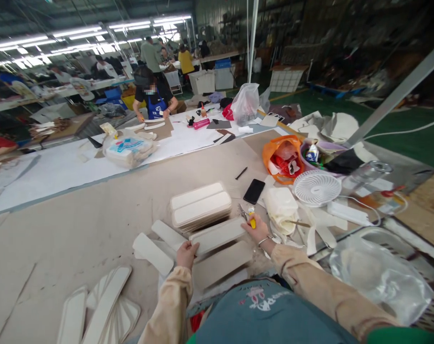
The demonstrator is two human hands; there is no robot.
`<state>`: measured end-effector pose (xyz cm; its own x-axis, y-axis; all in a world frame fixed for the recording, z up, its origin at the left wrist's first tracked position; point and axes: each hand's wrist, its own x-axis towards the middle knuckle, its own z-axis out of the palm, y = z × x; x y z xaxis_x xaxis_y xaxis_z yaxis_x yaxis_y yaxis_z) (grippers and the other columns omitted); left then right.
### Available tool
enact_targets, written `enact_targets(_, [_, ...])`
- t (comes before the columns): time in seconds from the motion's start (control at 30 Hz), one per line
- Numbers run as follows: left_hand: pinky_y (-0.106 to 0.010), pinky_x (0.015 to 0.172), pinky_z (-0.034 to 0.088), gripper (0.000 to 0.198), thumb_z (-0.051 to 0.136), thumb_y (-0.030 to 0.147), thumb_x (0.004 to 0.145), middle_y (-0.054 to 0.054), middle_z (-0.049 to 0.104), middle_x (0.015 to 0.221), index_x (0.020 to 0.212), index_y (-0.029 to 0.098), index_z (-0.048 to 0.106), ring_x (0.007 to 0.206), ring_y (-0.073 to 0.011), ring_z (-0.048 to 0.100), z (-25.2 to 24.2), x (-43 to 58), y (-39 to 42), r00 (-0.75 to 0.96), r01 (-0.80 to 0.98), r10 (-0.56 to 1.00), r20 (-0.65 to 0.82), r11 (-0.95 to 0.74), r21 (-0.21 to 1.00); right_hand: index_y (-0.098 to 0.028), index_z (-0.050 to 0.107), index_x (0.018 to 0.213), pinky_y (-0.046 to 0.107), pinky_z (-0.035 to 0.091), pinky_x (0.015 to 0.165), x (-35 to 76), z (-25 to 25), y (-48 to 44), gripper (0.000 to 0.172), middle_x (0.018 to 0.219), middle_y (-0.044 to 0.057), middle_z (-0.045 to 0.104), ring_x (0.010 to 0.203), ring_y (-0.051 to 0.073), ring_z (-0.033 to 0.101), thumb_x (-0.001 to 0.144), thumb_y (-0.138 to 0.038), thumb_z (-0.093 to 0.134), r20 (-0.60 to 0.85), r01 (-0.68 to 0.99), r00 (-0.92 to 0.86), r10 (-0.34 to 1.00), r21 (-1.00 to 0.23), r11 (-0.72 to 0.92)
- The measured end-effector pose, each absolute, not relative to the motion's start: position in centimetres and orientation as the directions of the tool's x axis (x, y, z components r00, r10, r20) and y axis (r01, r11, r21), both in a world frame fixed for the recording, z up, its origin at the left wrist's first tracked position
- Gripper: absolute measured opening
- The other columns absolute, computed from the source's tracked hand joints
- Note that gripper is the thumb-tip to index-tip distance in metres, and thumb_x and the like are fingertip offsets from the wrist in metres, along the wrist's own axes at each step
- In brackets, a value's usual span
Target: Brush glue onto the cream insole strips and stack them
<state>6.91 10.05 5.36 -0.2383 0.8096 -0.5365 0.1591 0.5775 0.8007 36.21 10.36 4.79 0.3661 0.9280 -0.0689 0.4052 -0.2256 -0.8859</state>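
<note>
My left hand (187,252) grips the near end of a long white padded piece (218,234) that lies on the brown worktable (95,215). My right hand (256,229) is closed round a small yellow-handled cutting tool (250,219) at the piece's far end. Under the piece lies a tan board (224,263). Just beyond stands a stack of similar white pieces (200,204). Loose white strips (154,246) lie to the left of my left hand.
A black phone (254,191), a white fan (317,187), an orange bag (283,157) and a clear bag (377,272) crowd the right side. More white pieces (98,308) lie near left. A person in a blue apron (154,100) works at the far white table.
</note>
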Motion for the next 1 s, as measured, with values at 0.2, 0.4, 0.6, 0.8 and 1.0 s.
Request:
enact_targets(0.2, [-0.031, 0.059, 0.045, 0.022, 0.065, 0.039, 0.066, -0.002, 0.063, 0.063, 0.074, 0.020, 0.059, 0.061, -0.0193, 0.061, 2.9, 5.7, 12.1, -0.327, 0.407, 0.816, -0.476, 0.576, 0.709, -0.025, 0.044, 0.076, 0.033, 0.039, 0.059, 34.7, 2.7, 11.3, 0.026, 0.064, -0.002, 0.059, 0.058, 0.020, 0.055, 0.067, -0.033, 0.067, -0.078, 0.419, 0.376, 0.923, -0.874, -0.245])
enact_targets(0.4, [-0.034, 0.068, 0.045, 0.020, 0.061, 0.037, 0.072, -0.004, 0.066, 0.072, 0.083, 0.020, 0.061, 0.072, -0.0234, 0.064, 2.3, 5.6, 13.0, -0.356, 0.570, 0.839, -0.411, 0.544, 0.616, -0.023, 0.044, 0.079, 0.031, 0.037, 0.059, 34.6, 1.1, 11.6, 0.022, 0.069, 0.000, 0.058, 0.059, 0.018, 0.055, 0.072, -0.030, 0.064, -0.040, 0.493, 0.346, 0.937, -0.842, -0.218])
enact_targets(0.6, [-0.036, 0.072, 0.047, 0.025, 0.062, 0.039, 0.071, -0.004, 0.064, 0.077, 0.088, 0.020, 0.062, 0.076, -0.0239, 0.063, 1.8, 5.6, 13.4, -0.371, 0.648, 0.855, -0.363, 0.518, 0.558, -0.023, 0.047, 0.082, 0.031, 0.040, 0.058, 34.9, 0.9, 11.6, 0.024, 0.068, -0.001, 0.057, 0.057, 0.018, 0.055, 0.071, -0.032, 0.066, -0.051, 0.525, 0.324, 0.945, -0.821, -0.224])
enact_targets(0.8, [-0.040, 0.084, 0.048, 0.038, 0.057, 0.040, 0.075, -0.013, 0.062, 0.101, 0.102, 0.014, 0.061, 0.082, -0.0227, 0.063, 1.7, 4.8, 12.1, -0.328, 0.652, 0.898, -0.292, 0.439, 0.618, -0.023, 0.051, 0.083, 0.035, 0.044, 0.066, 36.6, 2.9, 10.1, 0.020, 0.080, 0.004, 0.063, 0.070, 0.022, 0.060, 0.081, -0.041, 0.057, 0.012, 0.558, 0.307, 0.952, -0.813, -0.170])
enact_targets(1.0, [-0.043, 0.096, 0.045, 0.059, 0.070, 0.044, 0.064, -0.010, 0.058, 0.118, 0.116, 0.019, 0.057, 0.112, -0.0271, 0.055, 2.7, 2.5, 5.1, -0.102, 0.662, 0.975, -0.196, 0.214, 0.719, -0.023, 0.057, 0.093, 0.035, 0.048, 0.068, 38.7, 6.4, 5.0, 0.023, 0.078, 0.003, 0.064, 0.069, 0.021, 0.062, 0.085, -0.045, 0.053, 0.008, 0.436, 0.151, 0.988, -0.898, -0.059])
